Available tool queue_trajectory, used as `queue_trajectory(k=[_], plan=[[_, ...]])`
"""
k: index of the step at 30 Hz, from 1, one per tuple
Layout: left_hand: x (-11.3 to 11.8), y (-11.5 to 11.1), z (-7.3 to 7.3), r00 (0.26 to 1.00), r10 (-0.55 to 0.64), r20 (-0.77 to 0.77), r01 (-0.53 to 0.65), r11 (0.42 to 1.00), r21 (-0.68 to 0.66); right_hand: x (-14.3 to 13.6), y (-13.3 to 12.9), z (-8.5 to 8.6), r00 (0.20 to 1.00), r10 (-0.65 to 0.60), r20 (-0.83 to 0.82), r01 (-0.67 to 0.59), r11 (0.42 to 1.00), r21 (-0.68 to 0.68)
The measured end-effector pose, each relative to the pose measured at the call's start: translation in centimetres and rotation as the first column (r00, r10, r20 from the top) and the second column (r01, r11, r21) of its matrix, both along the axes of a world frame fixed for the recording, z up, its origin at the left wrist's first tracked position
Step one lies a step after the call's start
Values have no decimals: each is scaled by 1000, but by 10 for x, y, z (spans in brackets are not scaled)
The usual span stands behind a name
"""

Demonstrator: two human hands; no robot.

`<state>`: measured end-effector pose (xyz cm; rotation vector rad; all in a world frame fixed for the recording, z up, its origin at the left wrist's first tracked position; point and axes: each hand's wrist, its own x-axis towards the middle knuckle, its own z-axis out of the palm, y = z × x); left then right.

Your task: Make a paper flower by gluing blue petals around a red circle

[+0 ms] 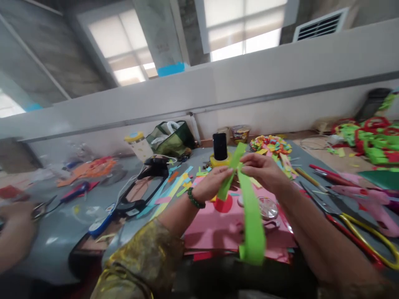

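Observation:
My left hand [215, 182], with a dark green bead bracelet [196, 199] at the wrist, pinches a short upright green strip [234, 166]. Close beside it, my right hand [263, 170] closes its fingers on the upper end of a long green strip [252, 216], which hangs down and curls at the bottom. Both strips look like paper or felt and meet between my fingertips. Below lie pink sheets [205, 232] with a red disc [223, 204] and a clear round case [268, 207] on them.
Scissors with yellow handles [368, 232] and a pink glue gun [368, 201] lie to the right. A phone [220, 146] stands behind my hands, near a colourful ruffled piece [271, 145]. At the far left is another person's hand [15, 224], near a purple tool [75, 192].

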<state>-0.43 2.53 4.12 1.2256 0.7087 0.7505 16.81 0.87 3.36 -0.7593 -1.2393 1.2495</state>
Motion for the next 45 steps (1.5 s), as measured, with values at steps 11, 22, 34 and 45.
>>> queue_trajectory(k=[11, 22, 34, 45], plan=[[26, 5, -54, 999, -36, 38, 47, 942, -334, 21, 40, -37, 926, -347, 150, 341, 938, 62], [13, 9, -66, 989, -146, 28, 148, 961, -235, 14, 49, -48, 910, -399, 112, 395, 917, 59], [16, 13, -57, 998, 2, 62, 12, 974, -228, -4, 30, -47, 947, -232, 224, 223, 973, 63], [15, 9, -54, 1000, 11, -4, -11, 995, -102, -4, 24, -41, 936, -263, 234, 247, 964, 95]])
